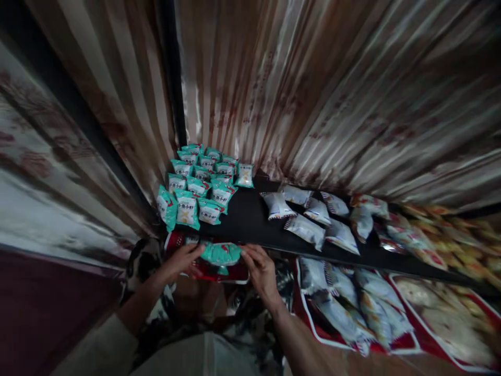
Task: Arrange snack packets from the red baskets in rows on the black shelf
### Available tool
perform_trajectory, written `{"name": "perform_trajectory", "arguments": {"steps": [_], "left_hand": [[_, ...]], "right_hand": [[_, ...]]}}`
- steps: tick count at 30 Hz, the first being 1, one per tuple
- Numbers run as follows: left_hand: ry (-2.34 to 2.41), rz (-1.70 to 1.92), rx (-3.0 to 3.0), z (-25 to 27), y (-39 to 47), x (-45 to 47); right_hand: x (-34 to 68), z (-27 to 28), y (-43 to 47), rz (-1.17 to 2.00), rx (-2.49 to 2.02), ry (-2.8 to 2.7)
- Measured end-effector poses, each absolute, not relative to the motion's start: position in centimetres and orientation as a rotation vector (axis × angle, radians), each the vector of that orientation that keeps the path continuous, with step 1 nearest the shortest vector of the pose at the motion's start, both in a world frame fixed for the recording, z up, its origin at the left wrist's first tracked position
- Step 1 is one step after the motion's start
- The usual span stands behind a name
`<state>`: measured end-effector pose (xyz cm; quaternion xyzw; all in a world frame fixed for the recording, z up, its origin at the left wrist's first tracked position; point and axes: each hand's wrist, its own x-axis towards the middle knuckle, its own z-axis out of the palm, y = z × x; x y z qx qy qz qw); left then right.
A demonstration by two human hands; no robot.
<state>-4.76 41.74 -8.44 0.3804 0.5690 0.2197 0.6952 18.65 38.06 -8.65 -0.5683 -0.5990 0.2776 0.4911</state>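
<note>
You face a striped, rust-stained curtain (pixel 332 94) hanging behind a dark shelf (pixel 246 219); a black post (pixel 174 78) divides it, and the light is dim.

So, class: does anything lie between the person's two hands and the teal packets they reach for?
No. The left hand and right hand already touch the teal packets at either end; nothing visible lies between.

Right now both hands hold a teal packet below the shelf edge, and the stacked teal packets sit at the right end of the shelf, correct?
Not quite. In the head view both hands, left hand and right hand, do hold a teal packet below the shelf edge, but the stacked teal packets sit at its left end.
</note>
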Motion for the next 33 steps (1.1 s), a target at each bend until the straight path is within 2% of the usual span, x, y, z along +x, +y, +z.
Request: {"name": "perform_trajectory", "arguments": {"steps": [5, 13, 19, 24, 28, 33], "left_hand": [[1.099, 0.710, 0.620, -8.0, 40.3, -3.0], [0.993, 0.854, 0.682, -6.6, 40.9, -0.5], [1.053, 0.908, 1.042, -5.0, 42.4, 0.3], [1.125, 0.839, 1.441, -3.6, 43.7, 1.0], [1.042, 0.822, 1.557, -2.5, 44.5, 1.8], [0.944, 0.879, 1.593, -2.1, 46.0, 3.2]], "right_hand": [[19.3, -6.2, 34.5, 0.431, -1.272, -1.665], [20.8, -5.4, 31.1, 0.183, -1.191, -1.924], [21.0, -5.5, 30.9, 0.270, -1.229, -2.003], [21.5, -5.8, 32.6, 0.200, -1.394, -1.780], [22.3, -5.8, 35.0, 0.423, -1.647, -1.549], [23.3, -5.4, 37.4, 0.882, -1.530, -1.435]]}}
